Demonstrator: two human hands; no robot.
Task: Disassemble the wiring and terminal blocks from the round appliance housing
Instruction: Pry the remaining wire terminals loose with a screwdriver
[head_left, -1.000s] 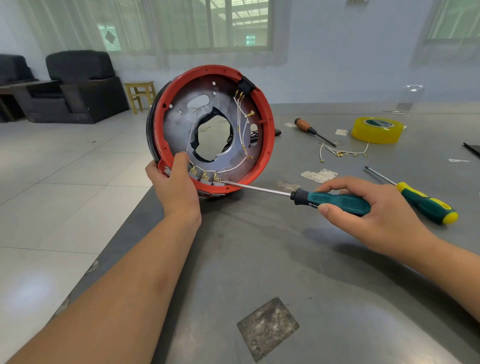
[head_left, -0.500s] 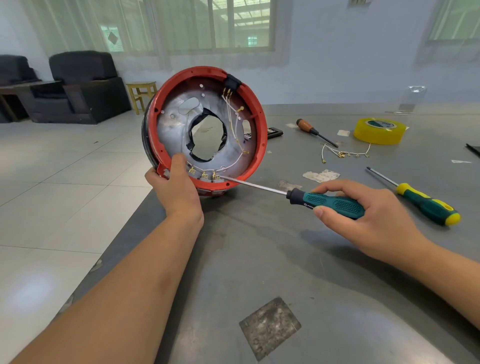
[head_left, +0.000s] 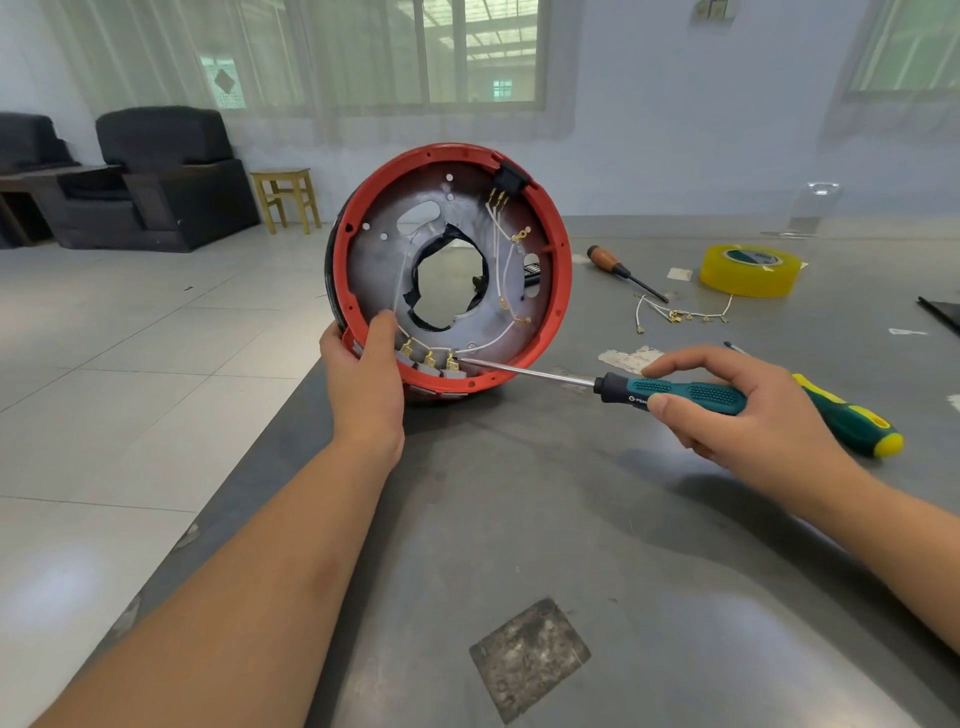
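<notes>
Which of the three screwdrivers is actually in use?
The teal-handled screwdriver, gripped by the right hand; the yellow-green one and wooden-handled one lie idle on the table.

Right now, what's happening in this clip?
A person is taking the wiring out of a round red-rimmed housing stood on edge on a grey table. The left hand grips its lower rim. The right hand holds a teal-handled screwdriver with its tip at the rightmost of three brass terminals along the bottom. White wires are still attached inside. A loose wire bundle, two more screwdrivers and yellow tape lie nearby.
</notes>
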